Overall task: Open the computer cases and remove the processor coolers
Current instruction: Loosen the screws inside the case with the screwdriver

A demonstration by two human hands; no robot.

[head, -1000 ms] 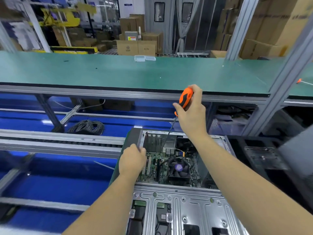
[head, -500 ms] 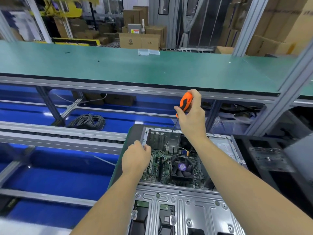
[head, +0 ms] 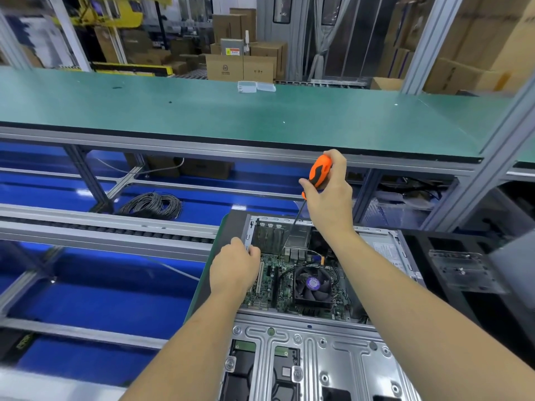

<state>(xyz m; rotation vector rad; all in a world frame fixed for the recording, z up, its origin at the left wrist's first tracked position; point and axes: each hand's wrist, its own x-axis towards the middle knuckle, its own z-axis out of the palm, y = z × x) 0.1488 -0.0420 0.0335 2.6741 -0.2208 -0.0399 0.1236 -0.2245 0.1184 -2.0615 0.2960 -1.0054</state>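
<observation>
Right hand (head: 330, 201) gripping orange screwdriver (head: 318, 172), left hand (head: 234, 267) curled on computer case (head: 388, 244) edge; labels unreadable.

left hand (head: 235, 267): curled, low | right hand (head: 328, 198): fist grip, raised

We look across a long green counter (head: 202, 117) on an aluminium frame (head: 428, 44). Behind it, cardboard boxes (head: 224, 68) stack high; below, blue flooring (head: 95, 302) shows.
</observation>
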